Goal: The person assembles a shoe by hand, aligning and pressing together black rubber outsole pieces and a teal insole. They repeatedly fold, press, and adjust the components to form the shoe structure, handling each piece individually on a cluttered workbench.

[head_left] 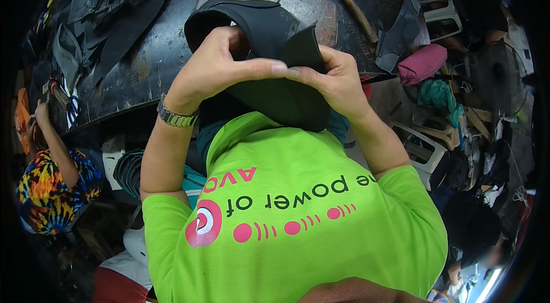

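Note:
A black shoe upper is bent into a curve between my two hands, above the near edge of the table. My left hand grips its left part, the fingers tucked inside the curve and the thumb stretched along the near edge. On the other side my right hand is closed round a raised flap, its fingers mostly behind the material. Both thumb tips meet at the middle. A wide dark part of the piece hangs down toward my lap.
Dark cut pieces lie heaped on the black table at left. A hammer and another dark upper rest at right. Beyond are a pink bag, plastic stools and a fan. A co-worker sits at far left.

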`<state>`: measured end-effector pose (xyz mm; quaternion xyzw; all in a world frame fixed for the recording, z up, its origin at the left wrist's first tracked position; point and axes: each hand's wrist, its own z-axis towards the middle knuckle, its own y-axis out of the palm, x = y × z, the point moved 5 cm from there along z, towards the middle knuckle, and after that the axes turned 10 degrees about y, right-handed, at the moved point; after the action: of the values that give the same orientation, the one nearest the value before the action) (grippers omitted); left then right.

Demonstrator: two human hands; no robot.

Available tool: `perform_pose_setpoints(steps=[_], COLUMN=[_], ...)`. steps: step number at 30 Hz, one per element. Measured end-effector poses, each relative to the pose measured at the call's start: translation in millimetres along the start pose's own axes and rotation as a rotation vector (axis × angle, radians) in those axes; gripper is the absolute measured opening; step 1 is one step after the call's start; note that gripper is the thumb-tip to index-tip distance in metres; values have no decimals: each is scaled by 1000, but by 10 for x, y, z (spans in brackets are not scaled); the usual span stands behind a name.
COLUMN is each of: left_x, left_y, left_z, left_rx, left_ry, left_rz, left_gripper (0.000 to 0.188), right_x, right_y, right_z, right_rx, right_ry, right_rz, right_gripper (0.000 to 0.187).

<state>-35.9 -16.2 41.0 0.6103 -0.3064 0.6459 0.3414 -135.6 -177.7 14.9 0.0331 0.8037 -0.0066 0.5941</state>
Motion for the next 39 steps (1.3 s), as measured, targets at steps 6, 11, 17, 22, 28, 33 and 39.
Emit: perform_pose_setpoints(steps=[6,11,17,22,28,33,39], left_x=[-54,-55,-48,-51,-70,-9,90], left_y=[-32,-26,-33,-46,-163,-124,-57], left_z=[-24,-27,-13,-25,-81,-99,-197], left_rx=[40,41,31,59,-14,32,72], left_ry=[-4,-11,-20,-90,-272,-67,170], left_rz=[27,-7,-8,-124,-61,19,95], left_gripper=[39,41,41,39,37,37,32], right_x=[60,125,184,217,312,369,273], right_y=[55,58,56,96,190,305,337], right_z=[25,69,55,80,80,77,37], right_rx=[-16,-20,11,-13,-78,-139,-58], right_ry=[-85,-199,-216,-193,-20,77,-87], right_rz=[85,79,32,137,332,479,279], right_gripper=[18,20,19,19,19,20,17])
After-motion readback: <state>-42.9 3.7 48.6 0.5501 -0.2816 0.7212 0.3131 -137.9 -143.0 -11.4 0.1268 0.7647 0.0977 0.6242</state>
